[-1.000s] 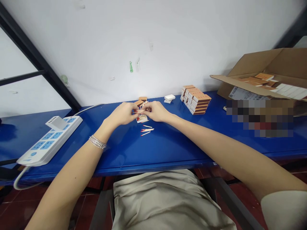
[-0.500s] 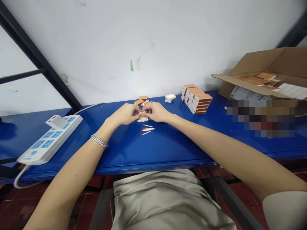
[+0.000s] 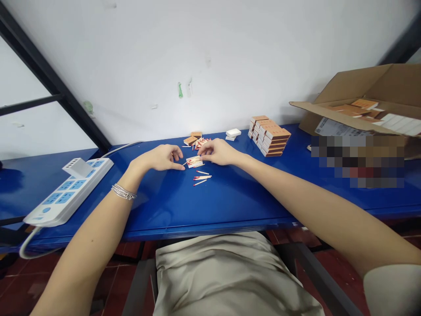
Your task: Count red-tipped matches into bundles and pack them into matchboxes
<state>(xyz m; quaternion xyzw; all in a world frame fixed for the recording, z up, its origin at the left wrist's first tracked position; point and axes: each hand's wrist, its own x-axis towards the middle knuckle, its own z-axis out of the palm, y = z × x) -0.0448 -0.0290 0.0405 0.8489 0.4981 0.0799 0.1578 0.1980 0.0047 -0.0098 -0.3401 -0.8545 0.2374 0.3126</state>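
Note:
A small white matchbox tray (image 3: 194, 165) filled with red-tipped matches lies on the blue table between my hands. My left hand (image 3: 164, 157) is just left of it, thumb and fingers apart, the thumb tip close to a match that sticks out past the tray's left end. At the tray's right end, the fingertips of my right hand (image 3: 217, 152) close on its edge; the exact contact is partly hidden. Behind the tray is a heap of loose matches (image 3: 201, 143). A few stray matches (image 3: 201, 178) lie in front of it.
Two brown matchbox covers (image 3: 190, 140) sit behind the heap. Two white trays (image 3: 233, 132) and a stack of matchboxes (image 3: 271, 136) stand to the right. Farther right is an open cardboard carton (image 3: 345, 94) of matchboxes. A power strip (image 3: 70, 191) lies at left.
My left hand has drawn away leftward from the tray and its fingers have opened. My right hand stays at the right end, and the filled tray shows more plainly.

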